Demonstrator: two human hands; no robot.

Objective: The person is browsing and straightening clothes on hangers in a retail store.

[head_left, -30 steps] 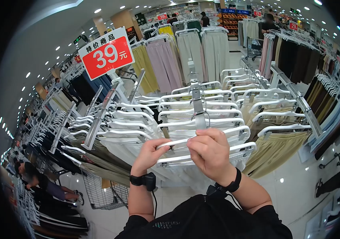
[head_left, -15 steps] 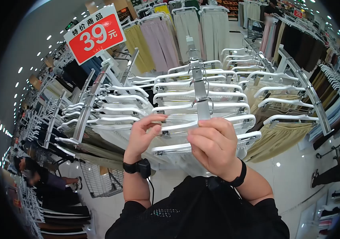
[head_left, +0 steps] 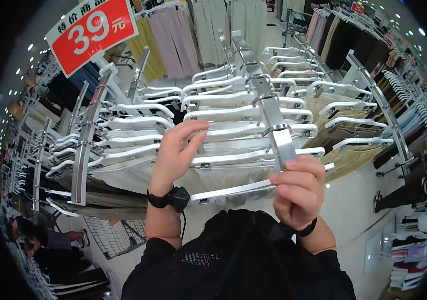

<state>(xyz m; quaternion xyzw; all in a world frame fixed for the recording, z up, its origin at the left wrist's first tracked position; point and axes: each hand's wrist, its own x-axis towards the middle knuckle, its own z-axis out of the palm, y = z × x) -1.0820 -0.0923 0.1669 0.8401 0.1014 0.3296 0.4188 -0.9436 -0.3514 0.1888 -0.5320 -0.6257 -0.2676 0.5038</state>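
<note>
My right hand [head_left: 301, 192] is closed at the front end of a metal display rail [head_left: 269, 110]. Its curled fingers cover the middle of the nearest white hanger [head_left: 233, 191], hiding the hook. Pale, thin garments [head_left: 233, 175] hang beneath the front hangers on this rail. My left hand [head_left: 176, 152] is raised beside the left ends of these hangers, empty, its thumb and fingers apart. Just behind the front one, another white hanger [head_left: 236, 158] hangs to the right of my left fingers.
Side rails carry more white hangers, with khaki trousers [head_left: 356, 160] on the right. A red price sign [head_left: 93, 32] stands at upper left. A wire cart [head_left: 113, 235] and a person [head_left: 48, 235] are at lower left. Another person's leg [head_left: 398, 195] shows on the right.
The view has tilted and shifted, so the rail slants more and its end sits further right. My right hand stays at the rail's end; my left hand remains raised and open.
</note>
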